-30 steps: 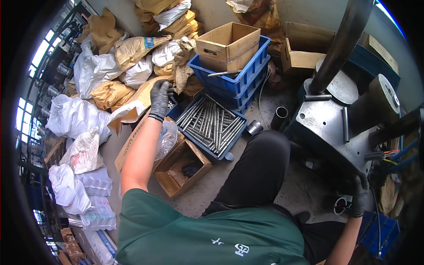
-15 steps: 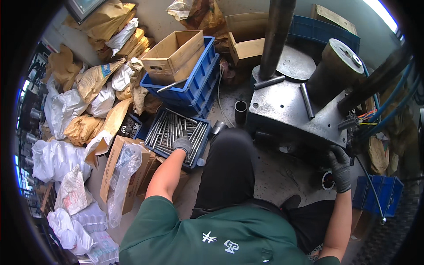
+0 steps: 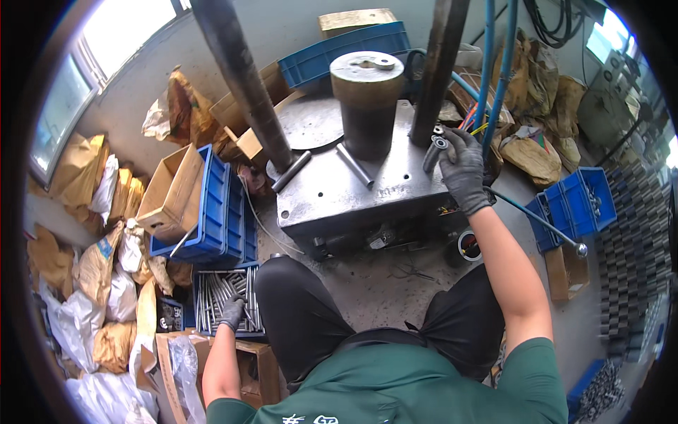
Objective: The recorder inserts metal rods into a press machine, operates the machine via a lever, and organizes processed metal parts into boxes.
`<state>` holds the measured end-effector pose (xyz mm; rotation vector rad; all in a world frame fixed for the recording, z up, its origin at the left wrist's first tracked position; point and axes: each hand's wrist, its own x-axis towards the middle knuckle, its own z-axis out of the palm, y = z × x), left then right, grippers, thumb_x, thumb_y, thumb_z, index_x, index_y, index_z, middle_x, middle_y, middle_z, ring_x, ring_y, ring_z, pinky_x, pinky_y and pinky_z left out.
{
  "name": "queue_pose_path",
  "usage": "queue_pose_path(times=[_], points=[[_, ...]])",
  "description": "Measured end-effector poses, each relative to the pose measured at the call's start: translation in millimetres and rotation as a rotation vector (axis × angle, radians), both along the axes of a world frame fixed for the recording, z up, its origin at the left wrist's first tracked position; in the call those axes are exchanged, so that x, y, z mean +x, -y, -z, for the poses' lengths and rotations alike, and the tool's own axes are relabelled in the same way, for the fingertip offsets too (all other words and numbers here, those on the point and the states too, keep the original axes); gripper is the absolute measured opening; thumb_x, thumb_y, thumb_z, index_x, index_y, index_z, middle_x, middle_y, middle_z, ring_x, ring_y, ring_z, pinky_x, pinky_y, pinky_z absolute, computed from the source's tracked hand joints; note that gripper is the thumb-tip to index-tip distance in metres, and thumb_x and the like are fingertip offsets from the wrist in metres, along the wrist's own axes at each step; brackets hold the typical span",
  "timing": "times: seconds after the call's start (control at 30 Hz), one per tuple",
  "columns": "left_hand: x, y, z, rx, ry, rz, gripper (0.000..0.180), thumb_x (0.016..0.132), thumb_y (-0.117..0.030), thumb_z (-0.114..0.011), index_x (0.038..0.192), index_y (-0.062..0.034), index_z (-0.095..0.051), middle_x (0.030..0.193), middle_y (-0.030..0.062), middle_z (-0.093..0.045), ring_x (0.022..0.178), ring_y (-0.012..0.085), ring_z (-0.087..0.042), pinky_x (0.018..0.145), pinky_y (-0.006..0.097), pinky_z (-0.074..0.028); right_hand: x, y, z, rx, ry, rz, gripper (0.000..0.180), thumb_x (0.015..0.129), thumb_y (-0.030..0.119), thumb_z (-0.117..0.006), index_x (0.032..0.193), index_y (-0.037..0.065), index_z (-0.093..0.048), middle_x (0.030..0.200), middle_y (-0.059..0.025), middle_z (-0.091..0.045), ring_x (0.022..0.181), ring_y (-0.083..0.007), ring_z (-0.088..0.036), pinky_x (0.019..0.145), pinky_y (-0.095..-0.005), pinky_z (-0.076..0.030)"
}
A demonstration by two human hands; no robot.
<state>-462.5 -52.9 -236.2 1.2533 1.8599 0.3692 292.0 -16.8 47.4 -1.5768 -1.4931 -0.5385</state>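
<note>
My left hand, in a grey glove, reaches into a blue crate at the lower left. Its fingers are closed among the metal rods lying there, seemingly round one of them. My right hand, in a darker-looking glove, is at the right corner of a heavy steel press table. Its curled fingers close on a small metal ring at the end of a short stacked cylinder there. Two loose rods lie on the table, a left one and a middle one.
A thick steel cylinder stands on the table between a left column and a right column. Stacked blue crates and paper sacks fill the left. A ball-ended lever juts out at the right.
The view has turned to the right and now faces the table. My right hand has risen from beside the table's edge to the small rings on its corner. My left hand stays in the rod crate.
</note>
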Motion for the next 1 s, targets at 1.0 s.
queue_pose_path(times=[1.0], points=[[447.9, -92.0, -249.4, 0.99, 0.324, 0.521, 0.023, 0.101, -0.01, -0.07, 0.122, -0.002, -0.064, 0.097, 0.0058, -0.066, 0.092, 0.0148, -0.061, 0.085, 0.032, -0.052, -26.1, 34.2, -5.4, 0.084, -1.027, -0.547, 0.018, 0.102, 0.001, -0.064, 0.12, 0.003, -0.068, 0.109, -0.0104, -0.073, 0.085, -0.0198, -0.075, 0.08, -0.0317, -0.062]])
